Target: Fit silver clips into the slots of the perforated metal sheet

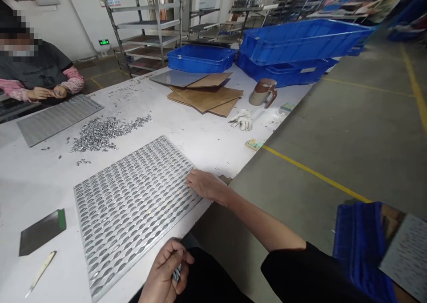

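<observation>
A grey tray [135,205] with rows of almond-shaped hollows lies on the white table, most of its hollows showing dark grey pieces. At its right edge is my right hand [206,185], fingers bent and drawn together over the hollows; whatever its fingertips hold is hidden. Below the tray's near edge, my left hand [168,269] is curled around several small oval metal pieces [177,273]. A loose heap of similar pieces [100,133] is spread beyond the tray.
Left of the tray lie a dark scraper plate [43,233] and a thin knife [42,272]. Farther back are cardboard sheets [207,96], a mug [263,93], a glove [242,120] and blue crates [300,41]. Across the table, a person [43,72] sits at another tray [60,118].
</observation>
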Demonstrator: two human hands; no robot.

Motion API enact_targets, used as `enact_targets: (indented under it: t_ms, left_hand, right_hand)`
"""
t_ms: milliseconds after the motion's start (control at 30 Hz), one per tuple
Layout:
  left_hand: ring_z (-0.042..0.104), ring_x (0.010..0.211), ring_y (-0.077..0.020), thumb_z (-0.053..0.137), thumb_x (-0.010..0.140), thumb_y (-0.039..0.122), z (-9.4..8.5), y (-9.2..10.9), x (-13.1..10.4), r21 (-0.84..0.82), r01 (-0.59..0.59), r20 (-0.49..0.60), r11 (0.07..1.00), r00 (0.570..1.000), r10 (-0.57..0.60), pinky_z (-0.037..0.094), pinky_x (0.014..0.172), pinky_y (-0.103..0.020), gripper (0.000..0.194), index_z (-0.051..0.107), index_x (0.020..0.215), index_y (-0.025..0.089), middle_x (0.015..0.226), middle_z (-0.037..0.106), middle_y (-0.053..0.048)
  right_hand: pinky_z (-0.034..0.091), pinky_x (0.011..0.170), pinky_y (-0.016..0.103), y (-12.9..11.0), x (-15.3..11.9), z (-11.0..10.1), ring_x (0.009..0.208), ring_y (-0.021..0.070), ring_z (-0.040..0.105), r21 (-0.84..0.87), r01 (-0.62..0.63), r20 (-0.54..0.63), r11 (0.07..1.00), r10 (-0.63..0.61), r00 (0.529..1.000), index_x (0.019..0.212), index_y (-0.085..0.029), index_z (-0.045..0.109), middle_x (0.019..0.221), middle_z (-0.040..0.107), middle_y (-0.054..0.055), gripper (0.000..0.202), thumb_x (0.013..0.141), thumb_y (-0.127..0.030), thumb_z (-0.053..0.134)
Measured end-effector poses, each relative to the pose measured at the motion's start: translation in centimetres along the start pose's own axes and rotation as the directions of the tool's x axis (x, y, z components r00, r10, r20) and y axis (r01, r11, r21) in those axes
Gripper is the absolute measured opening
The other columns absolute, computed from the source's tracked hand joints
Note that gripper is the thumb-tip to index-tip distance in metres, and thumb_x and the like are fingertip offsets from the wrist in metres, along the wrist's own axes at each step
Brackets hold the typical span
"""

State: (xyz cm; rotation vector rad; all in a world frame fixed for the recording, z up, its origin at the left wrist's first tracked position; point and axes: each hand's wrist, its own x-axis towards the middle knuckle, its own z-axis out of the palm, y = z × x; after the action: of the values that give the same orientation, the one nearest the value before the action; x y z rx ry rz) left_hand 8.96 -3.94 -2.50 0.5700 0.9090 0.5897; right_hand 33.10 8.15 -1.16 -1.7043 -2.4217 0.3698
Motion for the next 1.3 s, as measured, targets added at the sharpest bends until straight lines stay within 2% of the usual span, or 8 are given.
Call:
enact_targets:
  t_ms: [200,433,600,833,967,1100,1200,1300]
  left_hand:
    - [0.039,0.044,-0.0049,0.07,0.083,0.039,-0.4,-0.1,0.1,-0.006,-0.019,-0.004,1.0,1.0,0.018,0.018,0.038,-0.02,0.026,0.058,0.075,0.017,0.078,0.065,-0.004]
    - [0.045,0.047,-0.007,0.07,0.082,0.038,-0.4,0.3,-0.1,-0.048,-0.042,-0.008,0.998,0.999,0.042,0.025,0.039,-0.02,0.024,0.064,0.092,0.017,0.081,0.068,-0.007]
    - [0.034,0.038,-0.0036,0.066,0.087,0.041,0.8,0.5,-0.3,0.015,-0.072,0.048,0.997,0.996,0.071,0.016,0.034,-0.017,0.031,0.061,0.108,0.02,0.072,0.065,-0.002]
    - [0.035,0.034,-0.0066,0.055,0.085,0.064,2.1,0.4,-0.9,0.045,0.04,-0.112,0.998,0.993,-0.035,0.019,0.034,-0.017,0.068,0.04,0.14,0.026,0.055,0.05,0.006]
    - [0.031,0.034,-0.0063,0.056,0.085,0.063,2.7,0.4,-0.5,0.044,0.048,-0.127,0.998,0.991,-0.042,0.018,0.034,-0.017,0.062,0.047,0.131,0.023,0.049,0.042,0.009]
    - [0.032,0.038,-0.0051,0.057,0.086,0.06,2.9,0.5,0.0,0.139,-0.002,-0.102,0.99,0.995,0.016,0.018,0.036,-0.017,0.043,0.06,0.097,0.018,0.05,0.041,0.008]
    - [0.024,0.037,-0.003,0.057,0.089,0.056,2.5,0.4,0.3,0.298,-0.112,-0.021,0.948,0.992,0.123,0.013,0.038,-0.019,0.042,0.055,0.073,0.017,0.048,0.038,0.008]
    - [0.022,0.038,-0.0031,0.058,0.088,0.056,2.3,0.5,0.2,0.326,-0.112,-0.006,0.939,0.993,0.12,0.008,0.039,-0.021,0.042,0.051,0.071,0.018,0.05,0.038,0.008]
  right_hand:
    - [0.037,0.062,0.027,0.4,0.6,-0.1,0.074,0.017,0.054,-0.02,0.033,-0.03,0.999,-0.034,0.999,0.078,-0.017,0.059,0.086,0.06,0.006,0.022,0.098,-0.018,0.05]
    - [0.043,0.068,0.025,-1.5,-4.0,-1.7,0.075,0.0148,0.057,0.336,0.072,-0.347,0.939,0.052,0.937,0.084,-0.019,0.062,0.082,0.061,0.002,0.016,0.096,-0.021,0.052]
    - [0.044,0.068,0.024,-7.8,-8.4,-0.1,0.072,0.0139,0.056,0.397,0.275,-0.218,0.876,-0.201,0.955,0.091,-0.02,0.067,0.081,0.062,0.002,0.02,0.098,-0.029,0.052]
    - [0.044,0.083,0.025,-10.5,-10.8,1.9,0.087,0.0149,0.058,0.437,0.22,-0.186,0.872,-0.151,0.971,0.09,-0.019,0.068,0.09,0.064,0.003,0.019,0.097,-0.025,0.052]
    - [0.042,0.086,0.029,-10.6,-11.5,2.2,0.089,0.0157,0.057,0.309,0.158,-0.105,0.938,-0.131,0.986,0.09,-0.019,0.065,0.096,0.064,0.003,0.014,0.096,-0.02,0.052]
    - [0.041,0.084,0.031,-9.9,-11.5,2.4,0.09,0.0177,0.056,0.244,0.172,-0.089,0.954,-0.155,0.984,0.088,-0.017,0.06,0.094,0.064,0.004,0.016,0.097,-0.018,0.047]
    - [0.042,0.075,0.028,-9.0,-11.4,1.9,0.08,0.0154,0.056,0.356,0.064,-0.086,0.932,-0.036,0.996,0.086,-0.017,0.059,0.087,0.064,0.002,0.015,0.097,-0.019,0.049]
    - [0.042,0.07,0.024,-8.9,-11.4,1.3,0.073,0.0123,0.057,0.566,-0.007,-0.102,0.824,0.079,0.992,0.088,-0.018,0.062,0.083,0.064,0.0,0.01,0.094,-0.021,0.054]
